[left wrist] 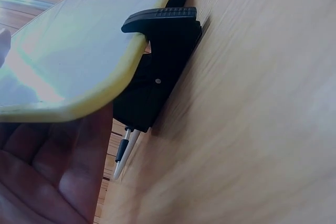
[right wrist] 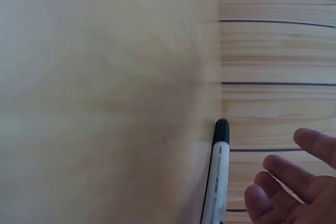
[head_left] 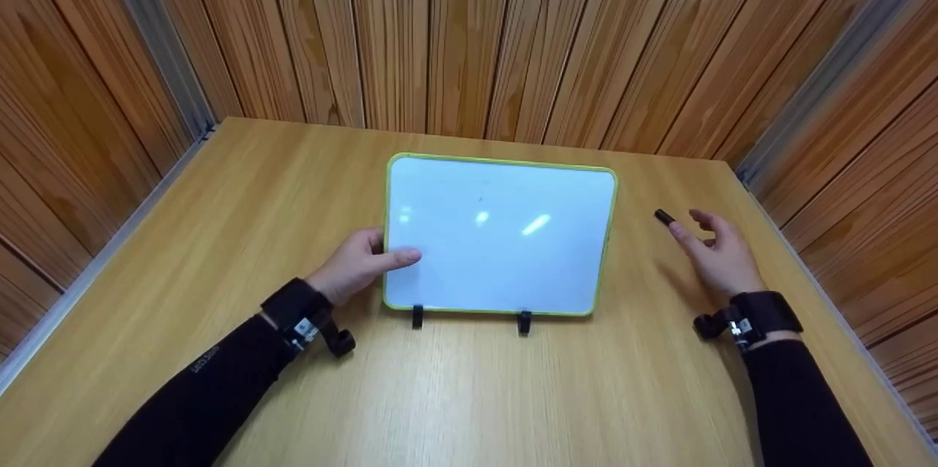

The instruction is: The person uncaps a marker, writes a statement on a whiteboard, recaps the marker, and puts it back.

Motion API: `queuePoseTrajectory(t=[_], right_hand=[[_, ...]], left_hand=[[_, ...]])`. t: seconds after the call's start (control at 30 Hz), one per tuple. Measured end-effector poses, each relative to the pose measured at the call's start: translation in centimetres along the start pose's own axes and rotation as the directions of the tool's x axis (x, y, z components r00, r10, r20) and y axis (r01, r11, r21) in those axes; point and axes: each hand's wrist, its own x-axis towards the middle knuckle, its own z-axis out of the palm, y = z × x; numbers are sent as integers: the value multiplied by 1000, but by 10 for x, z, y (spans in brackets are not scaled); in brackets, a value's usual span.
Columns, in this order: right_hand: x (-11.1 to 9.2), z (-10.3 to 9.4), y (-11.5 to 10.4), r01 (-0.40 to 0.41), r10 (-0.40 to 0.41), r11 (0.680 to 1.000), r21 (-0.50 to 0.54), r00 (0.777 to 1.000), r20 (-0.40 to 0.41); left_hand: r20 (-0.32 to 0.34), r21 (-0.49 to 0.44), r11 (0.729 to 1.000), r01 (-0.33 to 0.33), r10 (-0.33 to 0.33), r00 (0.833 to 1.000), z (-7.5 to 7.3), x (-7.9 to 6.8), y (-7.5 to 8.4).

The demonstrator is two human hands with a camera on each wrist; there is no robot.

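Note:
A small whiteboard (head_left: 498,262) with a yellow-green rim leans upright, its lower edge in the black hooks (head_left: 524,322) of a stand. My left hand (head_left: 359,262) grips its left edge, thumb on the white face and fingers behind it. In the left wrist view, the black stand (left wrist: 157,77) shows under the board's rim. To the right, my right hand (head_left: 722,254) is beside a marker, its fingers spread and loosely bent. Only the marker's black cap (head_left: 664,217) shows past the thumb in the head view; its white barrel (right wrist: 218,177) appears in the right wrist view, along the tabletop.
The board stands mid-table on a light wooden tabletop (head_left: 469,394). Wood-plank walls (head_left: 469,34) close off the back and both sides, with grey metal strips (head_left: 154,27) at the corners. Black cameras are strapped to both wrists.

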Motion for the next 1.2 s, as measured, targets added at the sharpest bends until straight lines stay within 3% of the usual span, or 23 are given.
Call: queuePoseTrajectory(t=[0.3,0.73,1.0,1.2], right_hand=[[6,-9,12,-64,74,990,-128,994,78],[10,-13,19,-26,74,973,-231,977,200],[10,-13,19,-48,99,970,-240,973,209],[13,-13,20,-6,61,965,-264,978,198]], left_hand=[[5,-18,1000,-3,3,1000,0,0,-1],[1,-30,1000,-9,9,1000,3,1,-3],[15,-5,1000,-7,7,1000,2,0,-1],[21,-12,1000,-5,6,1000,2,0,0]])
